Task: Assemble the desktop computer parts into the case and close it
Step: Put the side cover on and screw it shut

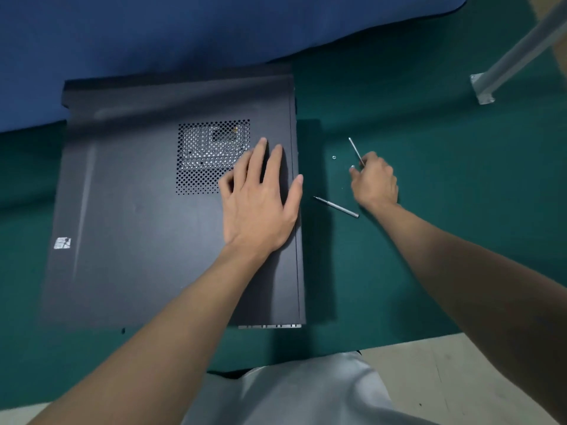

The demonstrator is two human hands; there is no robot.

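The black computer case (138, 225) lies flat on the green mat with its side panel on top; a perforated vent (208, 154) shows in the panel. My left hand (260, 197) rests flat on the panel near the case's right edge, fingers spread. To the right of the case, my right hand (374, 182) grips a thin silver screwdriver (356, 150) whose shaft sticks up and away from the fingers. A small screw (334, 157) lies on the mat just left of that hand. A second screwdriver (336, 207) lies on the mat between the case and my right wrist.
A green mat (429, 240) covers the work surface, with blue fabric (153, 35) behind the case. A metal leg with a bracket (487, 87) stands at the far right. A white sticker (62, 243) marks the panel's left side. Pale floor shows at the bottom right.
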